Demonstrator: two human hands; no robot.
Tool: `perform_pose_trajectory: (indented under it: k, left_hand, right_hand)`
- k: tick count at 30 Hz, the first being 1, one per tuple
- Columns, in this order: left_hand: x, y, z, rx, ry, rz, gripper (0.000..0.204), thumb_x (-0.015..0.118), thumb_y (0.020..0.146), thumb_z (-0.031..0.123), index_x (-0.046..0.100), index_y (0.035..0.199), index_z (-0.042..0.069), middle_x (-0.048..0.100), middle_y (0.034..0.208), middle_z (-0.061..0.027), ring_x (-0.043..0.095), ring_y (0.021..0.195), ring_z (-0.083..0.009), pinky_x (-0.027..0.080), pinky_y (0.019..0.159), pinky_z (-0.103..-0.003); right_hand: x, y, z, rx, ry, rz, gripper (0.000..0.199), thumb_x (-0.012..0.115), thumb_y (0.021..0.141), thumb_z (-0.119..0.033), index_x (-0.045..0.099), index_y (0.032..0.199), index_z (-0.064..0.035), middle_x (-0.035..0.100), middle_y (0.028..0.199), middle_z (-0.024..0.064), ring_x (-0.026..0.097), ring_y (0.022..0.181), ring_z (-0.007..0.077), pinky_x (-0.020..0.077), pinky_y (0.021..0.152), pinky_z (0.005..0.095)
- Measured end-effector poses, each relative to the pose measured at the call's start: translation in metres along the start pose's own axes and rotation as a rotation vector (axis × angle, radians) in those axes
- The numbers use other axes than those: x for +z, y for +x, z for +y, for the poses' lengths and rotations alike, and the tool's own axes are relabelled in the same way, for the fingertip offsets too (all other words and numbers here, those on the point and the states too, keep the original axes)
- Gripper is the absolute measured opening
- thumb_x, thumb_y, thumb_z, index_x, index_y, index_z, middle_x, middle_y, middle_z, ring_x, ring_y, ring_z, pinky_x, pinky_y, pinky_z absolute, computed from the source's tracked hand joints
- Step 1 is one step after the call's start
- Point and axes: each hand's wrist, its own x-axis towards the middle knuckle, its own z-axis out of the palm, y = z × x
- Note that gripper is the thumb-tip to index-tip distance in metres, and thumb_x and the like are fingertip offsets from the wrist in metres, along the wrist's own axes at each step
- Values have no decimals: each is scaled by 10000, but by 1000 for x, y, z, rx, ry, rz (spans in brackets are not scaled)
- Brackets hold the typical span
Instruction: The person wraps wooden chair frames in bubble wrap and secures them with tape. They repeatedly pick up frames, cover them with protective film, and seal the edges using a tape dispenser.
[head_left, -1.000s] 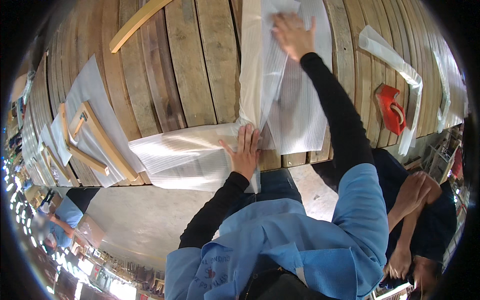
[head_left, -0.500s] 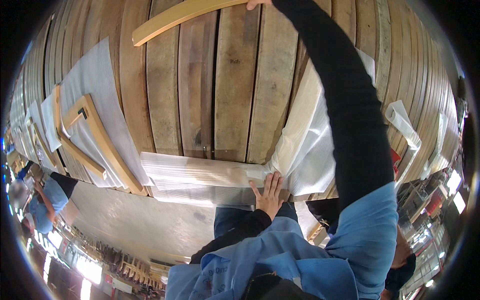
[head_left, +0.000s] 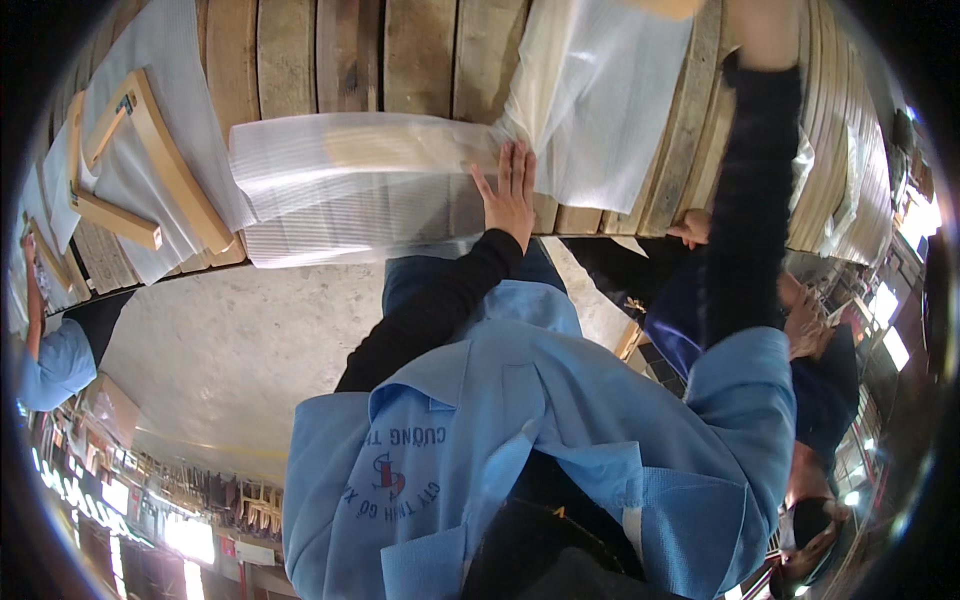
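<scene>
Translucent white foam sheet (head_left: 330,235) lies along the table's near edge, folded over a pale wooden piece that shows faintly through it. My left hand (head_left: 510,200) rests flat on this foam, fingers spread and holding nothing. To its right, more foam sheet (head_left: 620,130) covers another length of wood running away from me. My right arm stretches far forward. At the top edge, my right hand (head_left: 765,35) is smeared by motion and its fingers are hidden. Close to it, a blurred pale wooden piece (head_left: 670,6) is cut off by the frame; whether I grip it cannot be seen.
At left, curved wooden parts (head_left: 175,165) lie on another foam sheet (head_left: 160,60) on the slatted wooden table (head_left: 420,60). A co-worker's hand (head_left: 690,228) touches the table edge at right. Another person in blue (head_left: 65,365) stands far left.
My right hand has swung right from the far middle. The long curved wooden bar it held at upper left has left that place. My left hand stays on the foam; the whole view has shifted.
</scene>
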Motion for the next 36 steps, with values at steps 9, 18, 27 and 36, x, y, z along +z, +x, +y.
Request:
perform_pose_trajectory:
  k: [9,18,27,36]
  left_hand:
    - [-5,-7,22,76,184,-18,667,400,1020,259,236,1570,-81,180,1644,-310,216,1532,-424,48,1253,-567]
    - [-10,-42,-9,289,99,-31,752,485,993,446,359,1513,-83,392,1546,-308,373,1461,-392,117,1246,-529]
    - [114,-201,-208,-925,-1018,432,486,756,915,227,545,1312,43,583,1180,-121,604,1042,-262,507,894,-372]
    - [94,-206,-227,-1028,-1957,-79,387,712,973,344,668,1188,26,670,991,-22,631,867,-132,518,765,-311]
  right_hand:
    - [124,-227,75,829,230,159,429,490,1047,-431,651,1157,-50,729,1013,176,659,957,386,495,865,509]
    - [104,-258,64,789,-450,-283,631,367,1037,-594,645,994,-29,732,913,223,706,820,442,533,747,520]
    - [56,-322,42,515,-323,-183,306,570,1006,-357,598,927,-64,659,799,163,669,740,387,511,608,501]
    - [75,-469,-83,861,-195,-988,847,731,762,-715,651,1149,35,649,1145,285,611,1146,450,461,1038,478]
